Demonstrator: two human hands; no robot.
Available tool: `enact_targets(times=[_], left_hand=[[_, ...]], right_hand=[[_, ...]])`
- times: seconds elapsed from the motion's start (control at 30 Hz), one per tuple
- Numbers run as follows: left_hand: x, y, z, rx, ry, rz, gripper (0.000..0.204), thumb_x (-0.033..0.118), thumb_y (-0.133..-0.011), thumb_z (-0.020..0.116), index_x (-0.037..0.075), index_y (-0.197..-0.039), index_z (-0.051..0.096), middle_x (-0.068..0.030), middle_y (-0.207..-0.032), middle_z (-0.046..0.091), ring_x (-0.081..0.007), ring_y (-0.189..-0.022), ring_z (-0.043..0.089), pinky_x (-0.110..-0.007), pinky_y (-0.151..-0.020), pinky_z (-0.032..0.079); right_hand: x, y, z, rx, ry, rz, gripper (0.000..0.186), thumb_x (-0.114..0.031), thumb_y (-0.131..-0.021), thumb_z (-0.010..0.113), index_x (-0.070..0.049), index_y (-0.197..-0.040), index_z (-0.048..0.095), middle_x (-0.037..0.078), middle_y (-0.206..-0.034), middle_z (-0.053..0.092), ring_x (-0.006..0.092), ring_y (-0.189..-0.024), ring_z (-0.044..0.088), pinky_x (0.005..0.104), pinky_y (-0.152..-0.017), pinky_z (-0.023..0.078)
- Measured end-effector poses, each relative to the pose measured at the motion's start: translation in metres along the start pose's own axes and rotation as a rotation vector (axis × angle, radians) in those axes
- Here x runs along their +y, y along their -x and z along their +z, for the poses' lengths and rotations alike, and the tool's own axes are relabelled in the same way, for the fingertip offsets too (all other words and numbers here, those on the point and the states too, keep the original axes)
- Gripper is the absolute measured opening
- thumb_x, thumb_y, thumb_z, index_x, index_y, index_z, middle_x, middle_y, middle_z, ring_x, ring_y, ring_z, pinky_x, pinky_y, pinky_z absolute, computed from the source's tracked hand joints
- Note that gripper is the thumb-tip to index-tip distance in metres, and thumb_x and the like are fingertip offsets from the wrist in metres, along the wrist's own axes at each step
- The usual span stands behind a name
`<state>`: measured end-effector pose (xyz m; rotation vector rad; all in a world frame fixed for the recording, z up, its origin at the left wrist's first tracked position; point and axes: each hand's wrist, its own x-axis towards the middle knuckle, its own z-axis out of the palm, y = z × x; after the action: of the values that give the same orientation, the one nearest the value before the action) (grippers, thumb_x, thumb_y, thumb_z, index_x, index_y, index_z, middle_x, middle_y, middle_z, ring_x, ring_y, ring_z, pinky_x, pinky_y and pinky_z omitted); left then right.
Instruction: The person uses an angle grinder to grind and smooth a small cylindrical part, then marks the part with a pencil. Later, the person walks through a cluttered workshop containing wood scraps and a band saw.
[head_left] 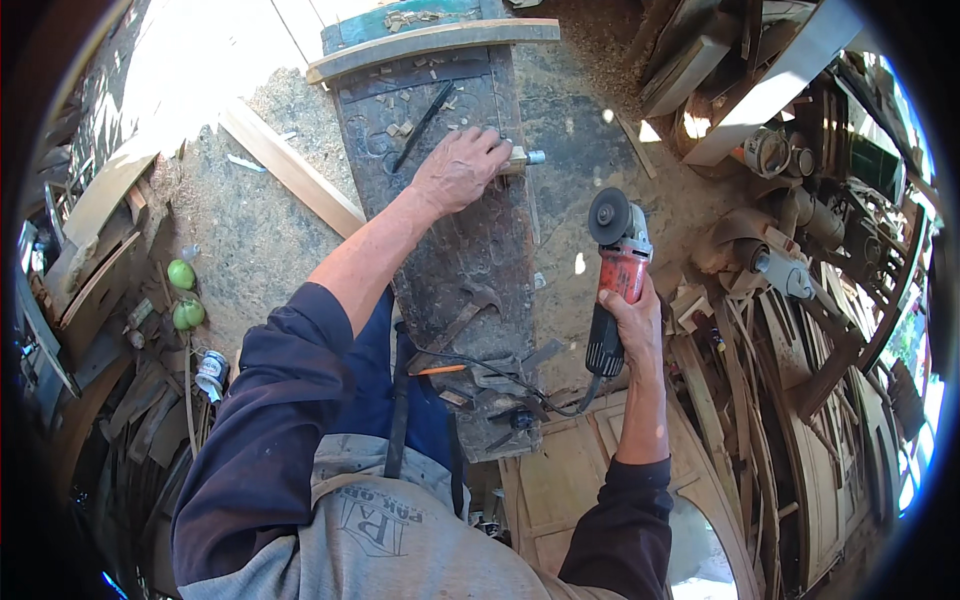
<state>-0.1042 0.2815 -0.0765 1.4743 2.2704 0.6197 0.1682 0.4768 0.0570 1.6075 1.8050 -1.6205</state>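
"Pale wood is seen first: a straight, narrow plank (290, 165), laid at the upper left. To its right, small light wood chips (405, 128) are scattered over the long, dark, worn workbench (490, 230). How much can be judged done?"

"Some cutting appears to have been done, if the chips are trusted. No wood is being touched by the dark round disc (609, 216) of the red-and-black angle grinder (623, 275) right of centre, so the work is judged unfinished; how much is left cannot be told."

"And the left hand (455, 172)?"

"Above centre, it is laid palm down, its forearm stretched up from the lower left. Its fingers are curled by a small, pale, squared wooden block (516, 160) at the bench's right edge; whether that is gripped cannot be told."

"The right hand (638, 318)?"

"Closed firmly around the grinder's body. The forearm is held nearly upright from the lower right, and the disc is pointed toward the frame's top."
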Motion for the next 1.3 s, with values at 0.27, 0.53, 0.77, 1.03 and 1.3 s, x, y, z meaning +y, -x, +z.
enact_targets(times=[0.27, 0.53, 0.77, 1.03, 1.3], left_hand=[[-0.004, 0.003, -0.001, 0.011, -0.096, 0.049, 0.032, 0.028, -0.096, 0.067, 0.006, -0.119, 0.061, -0.0069, -0.103, 0.057, -0.0263, -0.100, 0.058, -0.039, -0.087, 0.046], [0.001, 0.012, 0.016, 0.095, -0.184, -0.029, 0.042, 0.039, -0.100, 0.060, 0.007, -0.128, 0.063, -0.0045, -0.111, 0.058, -0.0219, -0.107, 0.055, -0.042, -0.091, 0.041], [-0.008, 0.011, 0.023, 0.025, -0.172, -0.008, 0.047, 0.043, -0.102, 0.055, 0.005, -0.131, 0.061, -0.0052, -0.108, 0.058, -0.0222, -0.103, 0.056, -0.040, -0.090, 0.041], [-0.009, 0.012, 0.025, 0.121, -0.147, 0.044, 0.032, 0.042, -0.100, 0.059, 0.012, -0.108, 0.065, -0.0019, -0.102, 0.057, -0.0194, -0.102, 0.056, -0.040, -0.087, 0.043], [-0.014, 0.009, 0.024, 0.134, -0.110, 0.065, 0.034, 0.040, -0.099, 0.061, 0.009, -0.112, 0.065, -0.0034, -0.099, 0.057, -0.0206, -0.097, 0.056, -0.040, -0.083, 0.042]], right_hand=[[-0.036, -0.008, 0.011, -0.027, 0.130, -0.062, 0.053, -0.017, -0.076, 0.079, -0.001, -0.124, 0.062, 0.008, -0.105, 0.068, 0.0172, -0.091, 0.064, 0.0333, -0.085, 0.053], [-0.082, -0.031, 0.029, -0.093, 0.284, -0.079, 0.057, -0.024, -0.077, 0.078, -0.002, -0.126, 0.062, 0.010, -0.103, 0.068, 0.0188, -0.091, 0.065, 0.0342, -0.085, 0.052], [-0.103, -0.045, 0.045, -0.123, 0.432, -0.087, 0.061, -0.029, -0.075, 0.079, -0.002, -0.128, 0.062, 0.012, -0.105, 0.069, 0.0227, -0.093, 0.066, 0.0361, -0.088, 0.053], [-0.107, -0.057, 0.050, -0.109, 0.523, -0.104, 0.063, -0.029, -0.076, 0.079, -0.003, -0.130, 0.062, 0.013, -0.108, 0.070, 0.0240, -0.096, 0.067, 0.0372, -0.090, 0.053], [-0.111, -0.060, 0.047, -0.122, 0.504, -0.090, 0.063, -0.028, -0.077, 0.080, -0.003, -0.131, 0.061, 0.011, -0.108, 0.069, 0.0221, -0.097, 0.066, 0.0358, -0.091, 0.052]])
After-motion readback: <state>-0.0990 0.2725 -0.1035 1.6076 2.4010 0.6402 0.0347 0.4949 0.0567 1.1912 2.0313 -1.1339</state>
